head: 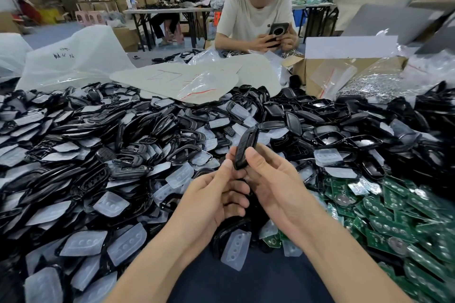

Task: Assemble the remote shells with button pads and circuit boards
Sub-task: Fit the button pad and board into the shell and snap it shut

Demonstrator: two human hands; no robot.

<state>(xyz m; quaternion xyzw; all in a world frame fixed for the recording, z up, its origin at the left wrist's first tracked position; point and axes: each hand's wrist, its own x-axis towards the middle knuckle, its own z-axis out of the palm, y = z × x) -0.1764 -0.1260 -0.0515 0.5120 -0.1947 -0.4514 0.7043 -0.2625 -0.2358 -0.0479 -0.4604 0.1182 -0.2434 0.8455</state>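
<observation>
Black remote shell (246, 147) stands near-upright, top tilted right, lower end pinched between left hand (216, 194) and right hand (273, 179), above a heap of loose black shells (98, 130) mixed with translucent button pads (110, 204), green circuit boards (394, 216) piled at right.

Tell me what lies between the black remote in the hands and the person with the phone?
Head view: a heap of black shells and clear button pads, then white sheets under a plastic bag.

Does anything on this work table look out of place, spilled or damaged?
Nothing looks damaged. The black shells and clear button pads lie mixed in one loose heap, and a few pads lie among the green circuit boards at the right.
</observation>
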